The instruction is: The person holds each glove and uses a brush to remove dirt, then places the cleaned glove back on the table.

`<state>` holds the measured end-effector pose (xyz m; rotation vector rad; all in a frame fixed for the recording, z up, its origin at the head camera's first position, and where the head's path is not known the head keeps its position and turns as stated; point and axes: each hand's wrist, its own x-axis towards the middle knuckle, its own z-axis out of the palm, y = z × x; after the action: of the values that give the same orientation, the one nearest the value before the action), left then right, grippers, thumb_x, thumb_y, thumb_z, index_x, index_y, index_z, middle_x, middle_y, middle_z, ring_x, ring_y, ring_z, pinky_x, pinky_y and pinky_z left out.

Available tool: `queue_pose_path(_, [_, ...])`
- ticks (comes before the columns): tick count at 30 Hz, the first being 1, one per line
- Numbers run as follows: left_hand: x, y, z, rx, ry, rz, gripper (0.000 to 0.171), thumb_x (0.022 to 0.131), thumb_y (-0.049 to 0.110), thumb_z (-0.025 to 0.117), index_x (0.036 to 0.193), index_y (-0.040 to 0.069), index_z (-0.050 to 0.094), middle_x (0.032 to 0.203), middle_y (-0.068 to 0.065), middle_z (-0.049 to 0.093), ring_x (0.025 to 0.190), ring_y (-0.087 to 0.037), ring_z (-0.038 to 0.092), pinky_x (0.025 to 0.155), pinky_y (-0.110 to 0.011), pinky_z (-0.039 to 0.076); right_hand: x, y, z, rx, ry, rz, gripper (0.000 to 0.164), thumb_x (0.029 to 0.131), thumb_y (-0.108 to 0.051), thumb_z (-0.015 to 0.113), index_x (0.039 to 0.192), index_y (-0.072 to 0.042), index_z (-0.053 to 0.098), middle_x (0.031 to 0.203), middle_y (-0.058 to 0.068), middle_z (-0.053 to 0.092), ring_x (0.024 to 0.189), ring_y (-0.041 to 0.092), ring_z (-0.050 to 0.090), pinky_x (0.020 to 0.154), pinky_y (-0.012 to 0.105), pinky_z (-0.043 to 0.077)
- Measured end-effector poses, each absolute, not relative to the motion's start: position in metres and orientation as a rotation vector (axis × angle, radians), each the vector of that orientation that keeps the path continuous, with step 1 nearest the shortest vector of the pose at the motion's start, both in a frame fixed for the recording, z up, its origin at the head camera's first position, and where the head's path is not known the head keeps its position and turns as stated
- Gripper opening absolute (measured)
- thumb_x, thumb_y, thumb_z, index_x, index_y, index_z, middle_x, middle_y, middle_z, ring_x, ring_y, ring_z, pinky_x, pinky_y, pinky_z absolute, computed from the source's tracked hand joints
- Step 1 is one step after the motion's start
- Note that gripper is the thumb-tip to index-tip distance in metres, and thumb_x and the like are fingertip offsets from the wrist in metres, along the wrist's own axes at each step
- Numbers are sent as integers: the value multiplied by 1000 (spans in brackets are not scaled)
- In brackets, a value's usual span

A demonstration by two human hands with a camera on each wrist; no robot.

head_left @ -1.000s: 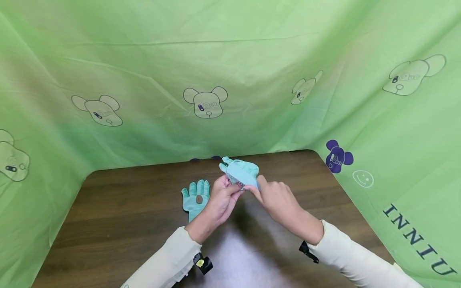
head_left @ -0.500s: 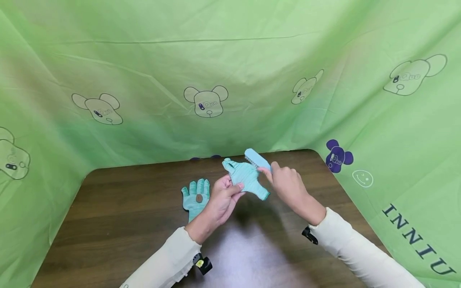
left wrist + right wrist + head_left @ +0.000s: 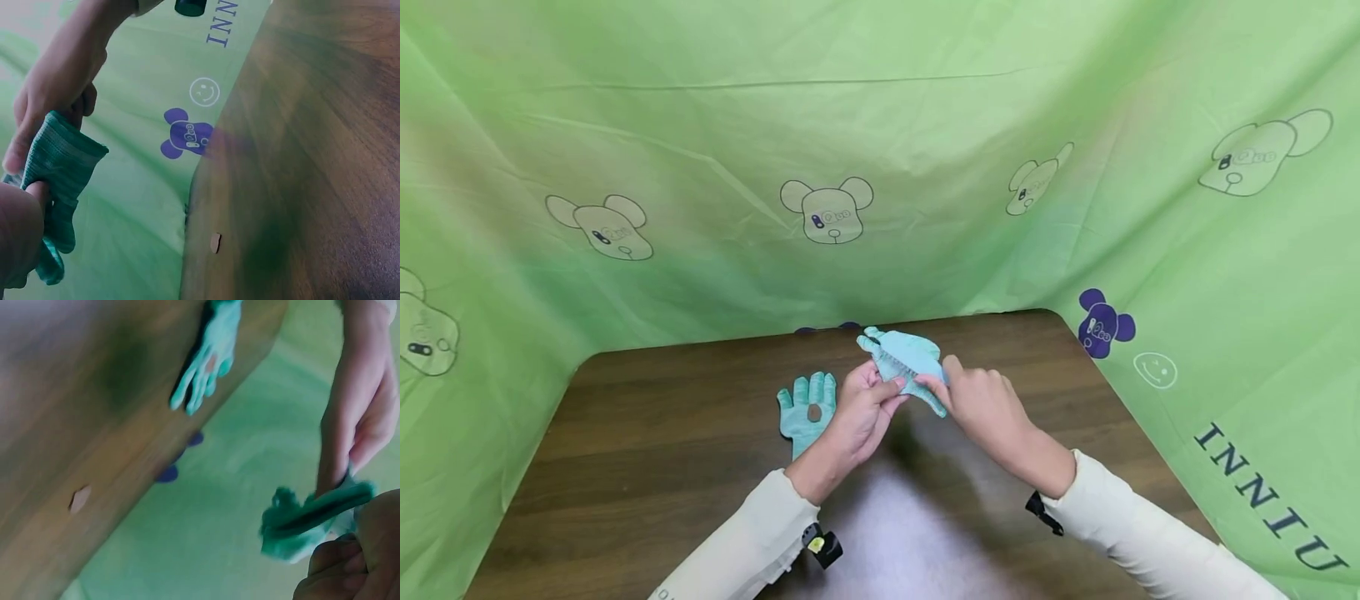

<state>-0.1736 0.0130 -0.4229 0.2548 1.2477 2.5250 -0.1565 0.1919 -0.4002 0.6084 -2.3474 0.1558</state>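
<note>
My left hand (image 3: 867, 410) pinches a teal knitted glove (image 3: 934, 400) above the table, thumb on top; its cuff shows plainly in the left wrist view. A light blue brush (image 3: 913, 348) lies across the glove with its bristles on the fabric. My right hand (image 3: 988, 410) grips the brush's handle, which its fingers mostly hide. Left of my left hand, a second teal glove (image 3: 801, 429) rests flat on the table, fingers pointing away, with a round brown spot (image 3: 814, 413) on it. My left forearm partly covers its cuff.
A dark wood-grain table (image 3: 662, 450) spans the work area. Green printed cloth (image 3: 715, 275) hangs around its back and sides. In the right wrist view, a small brown flat piece (image 3: 79, 499) lies on the table near the cloth.
The brush was over the glove, then lifted to its upper right half a second ago, and is now back across it. My left hand has kept hold of the glove.
</note>
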Motion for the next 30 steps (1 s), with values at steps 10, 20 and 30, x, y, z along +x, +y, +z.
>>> queue_pose_path(10, [-172,13,-425,228,1270,2505,50,99,-15,39,149,-14,34,155,-31,42,143,-31,46,116,-38,42,-174,204,-406,561,-2345,165,63,106,-56,25,73,-4,39,50,-6,21,35,22,38,29,39,35])
queue_pose_path(20, [-172,10,-429,181,1294,2527,45,99,-15,40,144,-15,37,149,-29,46,130,-20,55,113,-35,47,-172,203,-401,461,-2547,343,53,104,-51,45,76,-7,40,52,-4,27,42,22,38,35,37,35])
queue_pose_path(30, [-172,8,-420,244,1229,2563,54,98,-17,35,152,-13,29,159,-29,37,146,-31,42,114,-36,45,-153,187,-393,620,-2477,220,64,102,-61,20,76,-7,41,52,-8,19,39,19,34,33,33,31])
